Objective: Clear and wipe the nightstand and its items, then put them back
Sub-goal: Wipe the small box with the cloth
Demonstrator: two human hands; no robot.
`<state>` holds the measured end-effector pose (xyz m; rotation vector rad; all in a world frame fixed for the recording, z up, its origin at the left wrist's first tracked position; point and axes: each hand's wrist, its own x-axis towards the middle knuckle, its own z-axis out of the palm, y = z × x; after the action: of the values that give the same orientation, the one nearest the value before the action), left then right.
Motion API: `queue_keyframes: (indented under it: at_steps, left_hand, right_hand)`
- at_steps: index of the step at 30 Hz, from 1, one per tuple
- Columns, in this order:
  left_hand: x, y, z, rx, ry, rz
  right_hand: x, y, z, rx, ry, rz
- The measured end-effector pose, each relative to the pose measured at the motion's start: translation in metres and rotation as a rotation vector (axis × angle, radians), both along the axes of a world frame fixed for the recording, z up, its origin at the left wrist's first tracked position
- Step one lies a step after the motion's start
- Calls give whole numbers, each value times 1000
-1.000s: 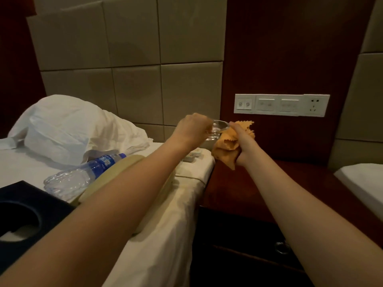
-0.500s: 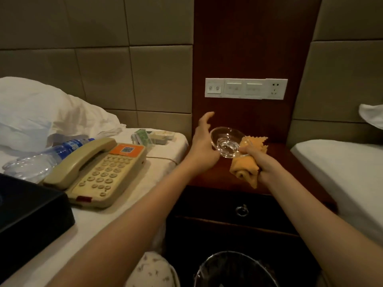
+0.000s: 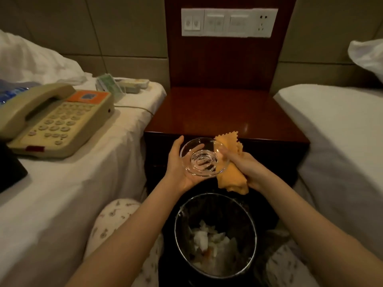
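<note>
A clear glass dish [image 3: 204, 160] sits tilted in a person's left hand [image 3: 178, 164], palm beneath it, fingers curled under the base and thumb raised by the left rim. The right hand [image 3: 248, 168] grips a bunched orange cloth [image 3: 230, 181] against the dish's right edge, its fingertips at the rim. The dish is held in the air just in front of the dark wooden nightstand [image 3: 223, 112] and above a round bin [image 3: 180, 235] holding crumpled white waste. On the left bed [image 3: 72, 183] lie a beige phone [image 3: 56, 121], a green packet [image 3: 109, 84], a remote [image 3: 134, 83], a water bottle [image 3: 10, 93] and a black box [image 3: 10, 168]. A white switch panel [image 3: 228, 22] is mounted on the wood panel behind the nightstand; a second bed [image 3: 342, 141] flanks it at right.
</note>
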<state>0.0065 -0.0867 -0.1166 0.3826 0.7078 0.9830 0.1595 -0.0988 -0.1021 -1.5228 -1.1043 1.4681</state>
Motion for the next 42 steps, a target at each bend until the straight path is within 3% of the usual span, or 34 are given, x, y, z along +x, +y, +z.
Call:
queue_keyframes:
  at_steps: [2, 7, 9, 13, 16, 20, 25, 29, 34, 37, 39, 42]
  left_hand:
    - [3, -3, -6, -33, 14, -2]
    - [10, -9, -11, -142, 81, -2]
    - [12, -14, -15, -194, 154, 2]
    - [20, -21, -27, -197, 257, -6]
    - [23, -24, -33, -173, 336, 11]
    - [23, -29, -36, -160, 368, -93]
    - [31, -32, -41, -177, 354, -157]
    - [34, -30, -48, -180, 383, -126]
    - [34, -25, -61, -209, 430, -70]
    - [30, -22, -60, -233, 432, 2]
    - [26, -21, -56, -213, 460, 14]
    - [24, -22, -51, -177, 450, -33]
  right_hand:
    - [2, -1, -7, 41, -63, -41]
    - [5, 0, -21, 531, -610, -165]
    - [3, 0, -23, 610, -710, -145]
    - [-20, -12, -30, 521, -581, 134]
    - [-37, -21, -47, 510, -742, 308]
    - [-29, -17, -51, 514, -1040, 223]
    - [-20, -15, -59, 317, -1307, 135]
    - [-17, -14, -64, 202, -1223, 95]
    - [-33, -15, -75, 318, -515, 72]
    - [-34, -18, -68, 294, -304, 221]
    - [-25, -20, -56, 229, -278, 413]
    - [-7, -16, -41, 147, -538, 669]
